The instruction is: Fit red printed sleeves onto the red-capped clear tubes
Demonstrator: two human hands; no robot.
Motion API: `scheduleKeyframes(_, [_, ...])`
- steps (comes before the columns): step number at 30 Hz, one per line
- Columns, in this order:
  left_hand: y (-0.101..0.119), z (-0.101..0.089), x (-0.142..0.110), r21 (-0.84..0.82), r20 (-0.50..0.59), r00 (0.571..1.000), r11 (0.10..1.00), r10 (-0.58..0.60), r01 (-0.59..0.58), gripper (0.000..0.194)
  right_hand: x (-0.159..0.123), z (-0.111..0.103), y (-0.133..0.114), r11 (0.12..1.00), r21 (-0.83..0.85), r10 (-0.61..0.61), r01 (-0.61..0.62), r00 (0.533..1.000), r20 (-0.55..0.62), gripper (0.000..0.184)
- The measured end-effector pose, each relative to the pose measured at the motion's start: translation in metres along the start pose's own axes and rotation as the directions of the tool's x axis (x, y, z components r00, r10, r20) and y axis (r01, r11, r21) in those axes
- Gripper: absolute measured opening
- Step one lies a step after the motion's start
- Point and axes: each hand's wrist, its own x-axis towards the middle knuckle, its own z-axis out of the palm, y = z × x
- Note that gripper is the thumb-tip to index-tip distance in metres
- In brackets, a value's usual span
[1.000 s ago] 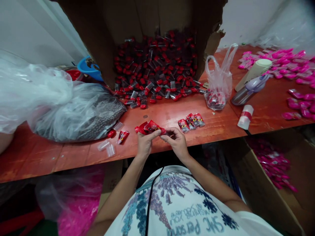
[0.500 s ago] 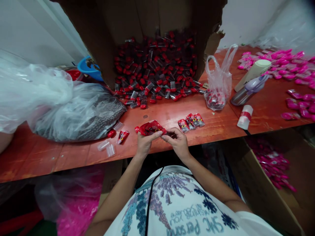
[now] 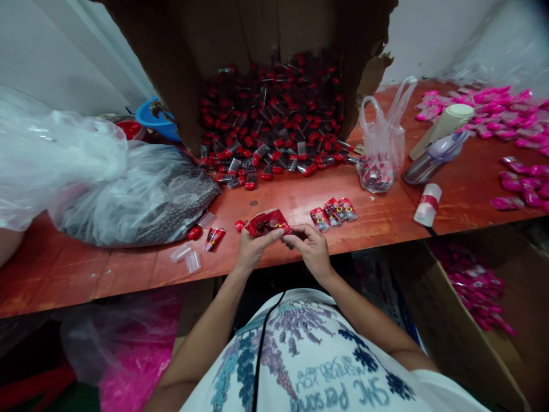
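A red printed plastic packet [image 3: 269, 221] is held just above the table's front edge, between both hands. My left hand [image 3: 254, 247] is closed on its lower left side, thumb on top. At its right end my right hand [image 3: 314, 249] is closed with thumb and fingers pinched together. Something small and dark shows under the right fingertips, too small to make out. A round red cap [image 3: 239, 225] lies beside the packet's left end. Several red-and-clear filled packs [image 3: 333, 213] lie in a row right of my hands.
Behind stands an open cardboard box [image 3: 171, 63] with a heap of red-capped clear containers [image 3: 274, 123]. To the left are a bag of dark beads [image 3: 146, 194], clear empty tubes [image 3: 193, 262] and a red packet [image 3: 213, 238]. A plastic bag [image 3: 380, 154], bottles [image 3: 435, 157] and pink items [image 3: 484, 111] stand right.
The red packet has turned and flattened out in my hands, showing more of its printed face. The red cap at its left is now more exposed. My hands have barely moved.
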Motion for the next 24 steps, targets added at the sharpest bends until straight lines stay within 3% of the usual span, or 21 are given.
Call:
scheduleKeyframes(5, [-0.003, 0.001, 0.0, -0.074, 0.008, 1.0, 0.997, -0.009, 0.009, 0.022, 0.005, 0.002, -0.003, 0.966, 0.213, 0.138, -0.149, 0.988, 0.066, 0.021])
scheduleKeyframes(11, [-0.003, 0.013, -0.002, -0.229, -0.104, 0.993, 0.973, -0.046, 0.021, 0.028, 0.01, 0.004, 0.0, 0.963, 0.262, 0.087, -0.066, 0.994, -0.068, 0.024])
scheduleKeyframes(15, [-0.001, 0.017, -0.003, -0.253, -0.146, 0.986, 0.967, -0.079, 0.04, 0.027, 0.006, 0.005, 0.005, 0.983, 0.181, 0.005, 0.005, 0.999, -0.053, 0.024])
scheduleKeyframes(20, [-0.001, 0.019, -0.003, -0.265, -0.255, 0.966, 0.964, -0.037, -0.033, 0.029, 0.001, 0.007, 0.013, 0.993, -0.051, -0.106, 0.104, 0.993, -0.042, 0.04])
scheduleKeyframes(24, [0.0, 0.02, -0.003, -0.211, -0.277, 0.961, 0.974, 0.02, -0.081, 0.026, 0.0, 0.008, 0.014, 0.954, -0.198, -0.236, 0.225, 0.971, -0.033, 0.034])
